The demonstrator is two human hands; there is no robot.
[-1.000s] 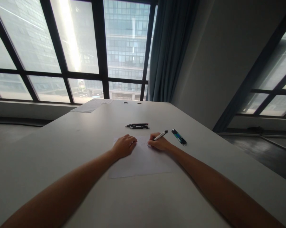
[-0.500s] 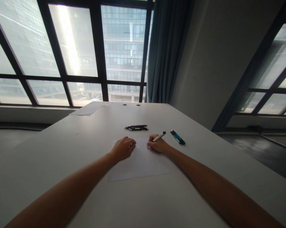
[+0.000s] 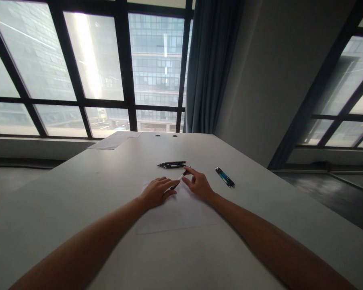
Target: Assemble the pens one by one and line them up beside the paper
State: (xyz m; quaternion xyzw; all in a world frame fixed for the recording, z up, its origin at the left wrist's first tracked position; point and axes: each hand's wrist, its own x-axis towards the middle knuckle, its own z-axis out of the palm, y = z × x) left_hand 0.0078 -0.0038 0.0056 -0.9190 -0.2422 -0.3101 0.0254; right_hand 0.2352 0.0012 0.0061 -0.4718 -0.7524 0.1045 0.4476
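Note:
A white and black pen [image 3: 181, 177] slants between my two hands, its lower dark end in the gap between my left thumb and fingers. My right hand [image 3: 200, 186] has thumb and index finger at the upper part of the pen, holding it. Resting on the left part of the white paper sheet [image 3: 181, 217], my left hand [image 3: 156, 193] has its thumb spread from its fingers. Whether it touches the pen is hard to tell. Several black pens [image 3: 172, 164] lie just beyond the hands.
Several blue-green and dark pens [image 3: 225, 177] lie together to the right of my right hand. More paper sheets [image 3: 112, 141] are at the far left of the white table [image 3: 79, 181]. Windows and a blue curtain [image 3: 211, 72] stand behind it.
My right hand has shifted its grip from a writing hold to the pen's upper end, tipping the pen's lower end toward my left hand. My left thumb has spread away from its fingers.

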